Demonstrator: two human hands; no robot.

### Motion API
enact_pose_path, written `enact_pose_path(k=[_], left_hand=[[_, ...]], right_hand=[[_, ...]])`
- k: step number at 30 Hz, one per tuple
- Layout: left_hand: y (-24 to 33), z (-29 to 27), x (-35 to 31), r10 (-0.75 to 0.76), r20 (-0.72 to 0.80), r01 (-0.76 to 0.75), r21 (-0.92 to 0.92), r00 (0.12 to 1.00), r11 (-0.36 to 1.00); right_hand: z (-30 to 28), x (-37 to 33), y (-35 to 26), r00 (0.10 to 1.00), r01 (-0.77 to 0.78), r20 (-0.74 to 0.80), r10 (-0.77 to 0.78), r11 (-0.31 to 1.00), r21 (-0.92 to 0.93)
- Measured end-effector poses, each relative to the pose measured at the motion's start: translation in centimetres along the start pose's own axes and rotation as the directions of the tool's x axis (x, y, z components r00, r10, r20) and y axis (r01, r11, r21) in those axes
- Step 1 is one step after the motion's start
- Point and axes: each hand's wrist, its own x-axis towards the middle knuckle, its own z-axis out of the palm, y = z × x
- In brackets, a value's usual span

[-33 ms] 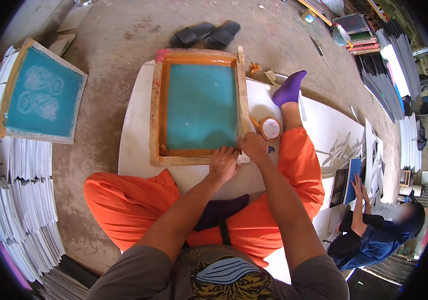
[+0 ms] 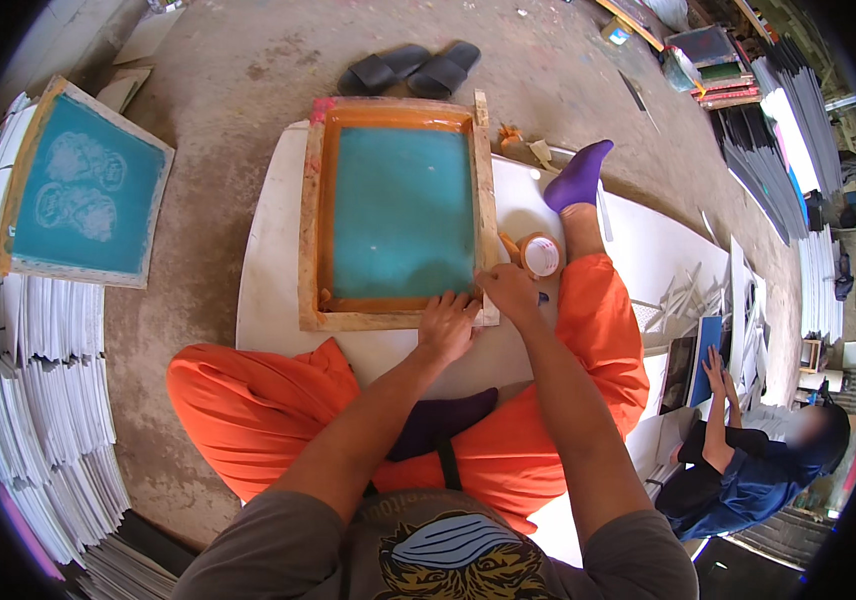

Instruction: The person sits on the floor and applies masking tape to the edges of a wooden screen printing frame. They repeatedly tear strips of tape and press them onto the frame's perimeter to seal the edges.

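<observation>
A wooden screen-printing frame (image 2: 311, 220) with teal mesh lies before me, its inner edges lined with brown tape. At its lower right corner both hands meet. My left hand (image 2: 446, 325) rests over the lower rail, fingers slightly apart with the tips on the inner taped edge. Close beside it, my right hand (image 2: 510, 290) has its fingers pinched together at the corner; what they hold, if anything, is hidden. A roll of brown tape (image 2: 541, 256) sits just beyond the right hand. Partly behind that hand is a small dark blue object (image 2: 543, 298).
Beneath the frame lies a white board (image 2: 273, 250). Another teal screen (image 2: 88, 185) leans on stacked sheets (image 2: 53, 350) at left. Black slippers (image 2: 445, 72) lie beyond. My purple-socked foot (image 2: 580, 178) is at right. Further right, a co-worker (image 2: 748, 480) handles a blue panel (image 2: 708, 345) near white scraps (image 2: 690, 292).
</observation>
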Motion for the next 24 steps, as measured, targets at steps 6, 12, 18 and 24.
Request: enact_pose_path(k=[6,12,18,24], left_hand=[[-0.6,-0.5,-0.2,0.014,-0.051,-0.017,-0.068,0.999,0.998],[-1.5,0.3,-1.2,0.066,-0.109,-0.071,-0.045,0.992,0.996],[-1.5,-0.6,-1.0,0.012,-0.115,-0.023,-0.092,0.993,0.995],[-2.7,-2.0,-1.9,-0.045,0.029,0.046,-0.021,0.999,0.999]], right_hand=[[-1.8,-2.3,1.1,0.923,0.385,0.011,-0.385,0.923,0.006],[-1.1,-3.2,0.6,0.854,0.516,0.340,-0.394,0.726,-0.454],[-0.9,-3.9,-0.1,0.862,0.495,0.356,-0.360,0.744,-0.448],[0.2,-5.7,-0.4,0.898,0.418,0.289,-0.331,0.848,-0.326]])
